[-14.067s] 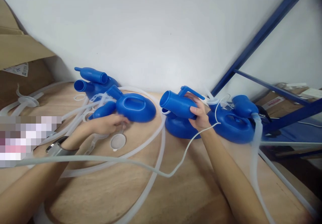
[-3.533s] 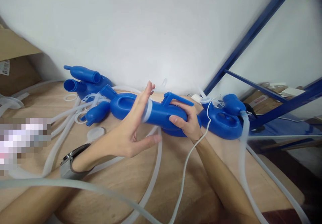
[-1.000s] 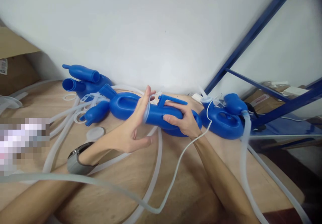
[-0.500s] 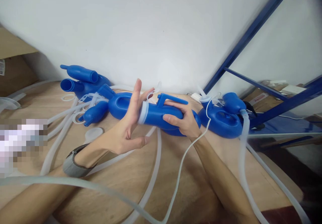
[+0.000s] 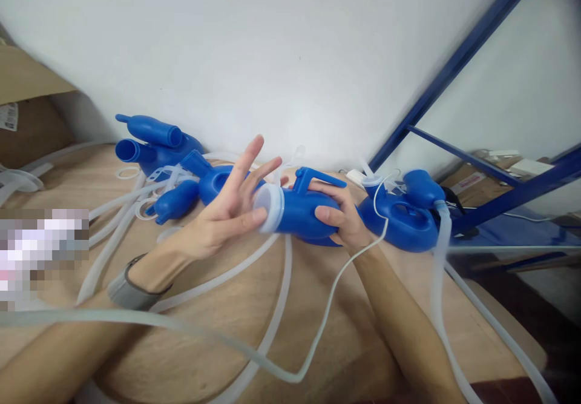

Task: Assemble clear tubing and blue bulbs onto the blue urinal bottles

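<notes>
My right hand (image 5: 342,213) is wrapped round a blue bottle (image 5: 299,213) with a handle on top. A translucent white cap (image 5: 272,209) covers the bottle's left end. My left hand (image 5: 231,207) has its fingers spread beside the cap, and its thumb lies against the cap's face. Behind my left hand lies another blue container (image 5: 213,183), partly hidden. A small blue piece (image 5: 177,201) rests to its left. A thin pale cord (image 5: 327,307) passes over my right wrist.
More blue containers (image 5: 157,149) lie at the back left. At the right, a blue container (image 5: 403,225) stands by a white hose (image 5: 438,283). Pale hoses (image 5: 276,319) curl over the wooden table (image 5: 190,355). A blue metal frame (image 5: 454,68) rises at the right.
The bottle's capped end has turned more towards me. My left thumb has moved up onto the cap, with the other fingers still spread. The view has shifted slightly.
</notes>
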A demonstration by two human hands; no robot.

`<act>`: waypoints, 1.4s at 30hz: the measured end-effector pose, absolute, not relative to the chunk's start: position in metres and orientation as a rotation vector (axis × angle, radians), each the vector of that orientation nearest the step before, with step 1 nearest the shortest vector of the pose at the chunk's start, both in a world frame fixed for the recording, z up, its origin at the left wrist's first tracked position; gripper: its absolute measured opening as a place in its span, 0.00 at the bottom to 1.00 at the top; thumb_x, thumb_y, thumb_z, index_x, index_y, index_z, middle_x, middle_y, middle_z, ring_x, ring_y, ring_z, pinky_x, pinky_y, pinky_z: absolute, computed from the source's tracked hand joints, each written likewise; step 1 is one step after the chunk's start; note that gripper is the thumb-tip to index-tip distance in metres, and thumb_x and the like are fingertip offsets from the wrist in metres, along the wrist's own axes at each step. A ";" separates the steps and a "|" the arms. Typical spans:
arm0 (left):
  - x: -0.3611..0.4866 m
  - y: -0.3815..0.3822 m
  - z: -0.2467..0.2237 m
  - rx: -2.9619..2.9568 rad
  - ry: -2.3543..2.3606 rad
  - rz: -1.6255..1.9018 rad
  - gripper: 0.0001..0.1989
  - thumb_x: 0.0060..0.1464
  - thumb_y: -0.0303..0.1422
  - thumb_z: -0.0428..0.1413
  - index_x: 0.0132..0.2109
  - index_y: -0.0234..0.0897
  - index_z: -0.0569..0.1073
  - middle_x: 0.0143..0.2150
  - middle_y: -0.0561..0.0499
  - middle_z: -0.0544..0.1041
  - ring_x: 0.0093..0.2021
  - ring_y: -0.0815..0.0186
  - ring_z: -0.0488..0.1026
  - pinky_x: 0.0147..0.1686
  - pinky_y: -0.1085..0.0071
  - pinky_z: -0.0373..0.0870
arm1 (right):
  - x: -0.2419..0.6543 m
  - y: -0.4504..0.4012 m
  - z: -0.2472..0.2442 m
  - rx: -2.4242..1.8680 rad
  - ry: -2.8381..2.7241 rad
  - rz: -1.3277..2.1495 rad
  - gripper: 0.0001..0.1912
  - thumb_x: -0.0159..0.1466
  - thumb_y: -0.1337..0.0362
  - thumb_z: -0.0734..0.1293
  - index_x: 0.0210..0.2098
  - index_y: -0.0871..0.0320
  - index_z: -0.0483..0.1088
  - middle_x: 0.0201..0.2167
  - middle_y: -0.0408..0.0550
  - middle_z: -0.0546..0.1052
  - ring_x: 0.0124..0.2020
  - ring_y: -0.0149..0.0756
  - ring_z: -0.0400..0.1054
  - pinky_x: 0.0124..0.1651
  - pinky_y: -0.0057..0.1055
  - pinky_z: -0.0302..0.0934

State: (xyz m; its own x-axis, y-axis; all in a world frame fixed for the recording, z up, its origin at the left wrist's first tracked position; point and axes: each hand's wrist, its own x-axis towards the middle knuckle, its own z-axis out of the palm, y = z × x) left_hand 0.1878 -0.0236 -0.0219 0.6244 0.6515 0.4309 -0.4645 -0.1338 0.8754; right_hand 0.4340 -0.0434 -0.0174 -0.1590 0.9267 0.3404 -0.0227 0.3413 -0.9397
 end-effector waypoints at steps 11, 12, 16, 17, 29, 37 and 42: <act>0.201 -0.019 -0.031 1.177 0.262 0.881 0.34 0.55 0.54 0.70 0.64 0.43 0.80 0.57 0.39 0.83 0.61 0.46 0.79 0.61 0.50 0.76 | 0.420 -0.050 -0.001 -0.812 -1.370 1.296 0.25 0.54 0.45 0.80 0.46 0.52 0.86 0.54 0.51 0.85 0.57 0.57 0.78 0.54 0.45 0.77; 0.201 -0.022 -0.028 1.148 0.261 0.886 0.33 0.55 0.52 0.71 0.62 0.42 0.81 0.55 0.39 0.84 0.59 0.47 0.80 0.59 0.52 0.78 | 0.420 -0.051 0.000 -0.831 -1.364 1.299 0.27 0.53 0.44 0.79 0.46 0.52 0.86 0.54 0.52 0.85 0.57 0.58 0.78 0.54 0.45 0.78; 0.202 -0.028 -0.021 1.092 0.236 0.916 0.28 0.53 0.49 0.73 0.56 0.40 0.84 0.50 0.41 0.85 0.52 0.51 0.83 0.53 0.60 0.82 | 0.419 -0.056 0.003 -0.865 -1.391 1.284 0.30 0.54 0.41 0.79 0.48 0.53 0.85 0.55 0.53 0.84 0.58 0.59 0.78 0.52 0.46 0.79; 0.202 -0.029 -0.021 1.088 0.227 0.928 0.27 0.53 0.49 0.73 0.56 0.40 0.85 0.50 0.41 0.86 0.52 0.52 0.84 0.51 0.62 0.82 | 0.419 -0.057 0.003 -0.861 -1.397 1.286 0.30 0.54 0.41 0.78 0.49 0.52 0.85 0.55 0.53 0.84 0.58 0.58 0.78 0.51 0.46 0.79; 0.207 -0.034 -0.019 1.128 0.274 1.016 0.30 0.55 0.55 0.70 0.57 0.42 0.83 0.54 0.44 0.85 0.61 0.47 0.79 0.55 0.60 0.80 | 0.413 -0.063 0.007 -0.819 -1.355 1.275 0.28 0.54 0.42 0.79 0.47 0.52 0.85 0.57 0.53 0.83 0.62 0.60 0.76 0.55 0.47 0.78; 0.195 -0.024 -0.014 1.004 0.303 0.832 0.19 0.61 0.43 0.67 0.53 0.37 0.85 0.52 0.41 0.86 0.54 0.47 0.83 0.53 0.58 0.83 | 0.424 -0.053 -0.008 -0.799 -1.407 1.270 0.30 0.53 0.43 0.80 0.49 0.52 0.85 0.56 0.53 0.84 0.60 0.60 0.77 0.51 0.46 0.79; 0.202 -0.025 -0.016 0.960 0.338 0.945 0.16 0.58 0.41 0.70 0.47 0.34 0.86 0.48 0.40 0.86 0.51 0.48 0.84 0.49 0.59 0.84 | 0.426 -0.054 -0.012 -0.828 -1.480 1.190 0.32 0.54 0.40 0.80 0.51 0.50 0.85 0.55 0.51 0.84 0.62 0.60 0.76 0.58 0.49 0.76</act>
